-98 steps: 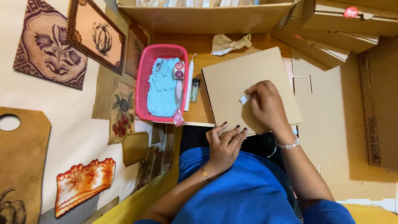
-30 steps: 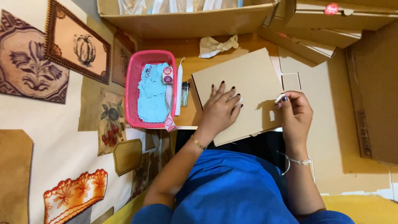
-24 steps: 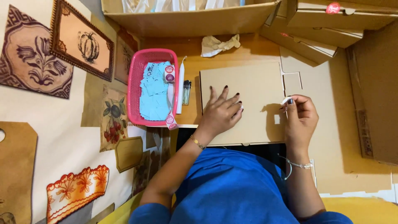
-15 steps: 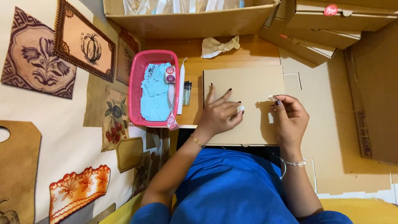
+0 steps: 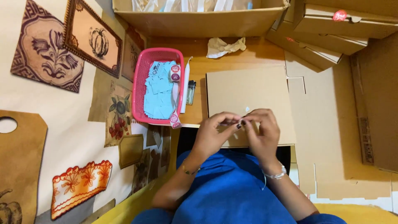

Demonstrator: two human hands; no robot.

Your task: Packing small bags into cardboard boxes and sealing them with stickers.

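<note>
Head view: left hand (image 5: 213, 132) and right hand (image 5: 260, 132) pinch something tiny over cardboard sheet (image 5: 248, 93)

Pink basket (image 5: 141, 79) at ten o'clock, pale blue paper slips (image 5: 158, 93) inside. Plain tan cardboard sheet (image 5: 248, 91) at centre. Blue clothing (image 5: 232, 191) at six o'clock, orange floral-patterned piece (image 5: 78, 184) at eight.

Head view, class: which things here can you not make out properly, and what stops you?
- Head view: the small item pinched between left hand and right hand, too small and covered by fingertips.
- Open cardboard box, contents cut off by the top edge.
- Paper slips in the pink basket, markings too small.
</note>
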